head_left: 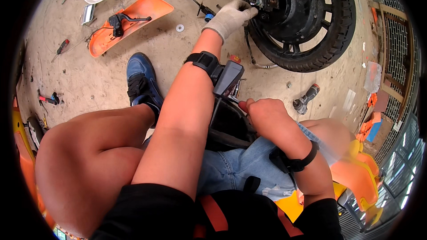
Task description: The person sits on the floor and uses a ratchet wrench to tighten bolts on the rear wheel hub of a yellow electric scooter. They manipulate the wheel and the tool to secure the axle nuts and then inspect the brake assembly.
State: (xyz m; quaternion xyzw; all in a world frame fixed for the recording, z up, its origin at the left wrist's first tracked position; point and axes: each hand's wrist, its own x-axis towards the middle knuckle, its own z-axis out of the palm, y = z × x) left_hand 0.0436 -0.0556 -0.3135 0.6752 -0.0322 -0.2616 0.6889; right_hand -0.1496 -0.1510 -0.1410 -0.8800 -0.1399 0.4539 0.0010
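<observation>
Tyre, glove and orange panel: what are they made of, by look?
Tyre: likely rubber; matte black, moulded tread blocks.
Glove: probably knitted fabric; dull off-white, textured, snug cuff.
Orange panel: probably moulded plastic; smooth, slight sheen, thin curved shell, though painted fibreglass is possible.

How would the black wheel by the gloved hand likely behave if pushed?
The wheel is probably heavy, given its broad, solid-looking hub. Its thick, treaded tire likely grips rather than slides, and its round shape might roll if unrestrained.
</observation>
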